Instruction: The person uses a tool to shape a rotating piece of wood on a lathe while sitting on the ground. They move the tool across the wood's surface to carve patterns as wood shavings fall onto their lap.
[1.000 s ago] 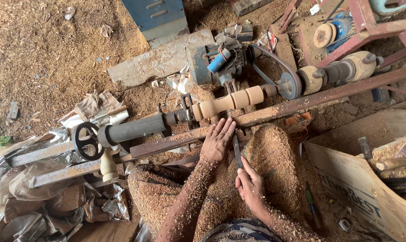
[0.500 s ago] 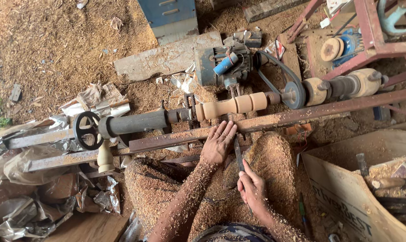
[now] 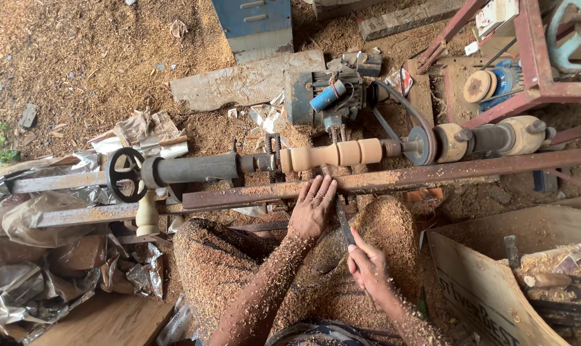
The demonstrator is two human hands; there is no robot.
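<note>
chisel [image 3: 343, 221] tip hidden behind rail [image 3: 393, 179], wooden crate [image 3: 489, 288] cut off

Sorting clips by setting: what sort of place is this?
Likely a rough woodturning workshop: a lathe holds a turned wooden spindle, a belt-driven motor sits behind it, and sawdust covers the ground.

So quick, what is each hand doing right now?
Left hand: open, fingers flat on the rusty metal rail.
Right hand: closed around a long dark metal chisel.

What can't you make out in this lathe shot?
Head view:
- Chisel tip: hidden behind the rail, under the left hand.
- Chisel handle: wrapped in the right hand.
- Lap and legs: buried under shavings.
- Whether the spindle is spinning: cannot tell.
- Crate: cut off by the right edge.
</note>
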